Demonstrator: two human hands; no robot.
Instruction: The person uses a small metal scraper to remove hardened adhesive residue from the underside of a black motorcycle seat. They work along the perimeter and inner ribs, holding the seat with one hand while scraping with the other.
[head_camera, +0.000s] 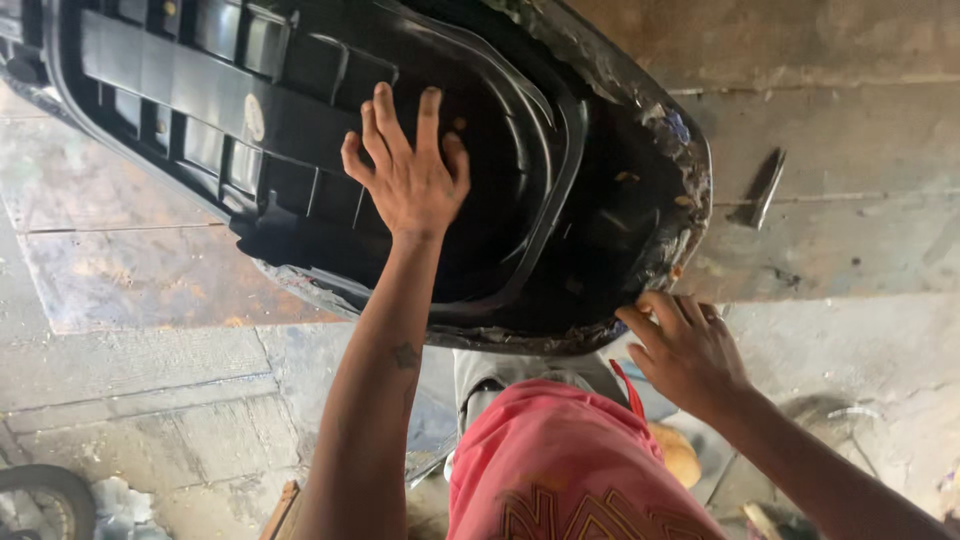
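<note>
Fingers (428, 110) spread wide and laid flat, palm down, on the black ribbed underside of an upturned seat base (250, 90) in the upper middle of the frame; left hand (410, 180) fully in view, forearm running down to the lower centre. Fingers (668, 312) of the right hand (688, 350) curled over the seat's lower right rim, tips tucked against the torn cover edge (690, 200); cannot tell whether pinching the cover or only pressing on it, since the tips lie hidden behind the knuckles and the dark rim. Seat base filling the upper half of the frame, cut off at the top and at the upper left corner, so full outline not visible. Deep hollow at centre right too dark to read; a few small pale specks inside, kind unclear. Ragged, frayed cover edge along the right rim, with a bluish scrap near the top right of it. Small dark metal piece (762, 188) lying apart on the concrete floor (860, 250) at the right, shape blurred. Red patterned cloth (560, 470) at the lower centre, cut off by the bottom edge. Part of a tyre (45, 495) at the lower left corner, mostly out of frame. Yellowish rounded thing (680, 455) beside the red cloth, half hidden by it and by the right forearm.
</note>
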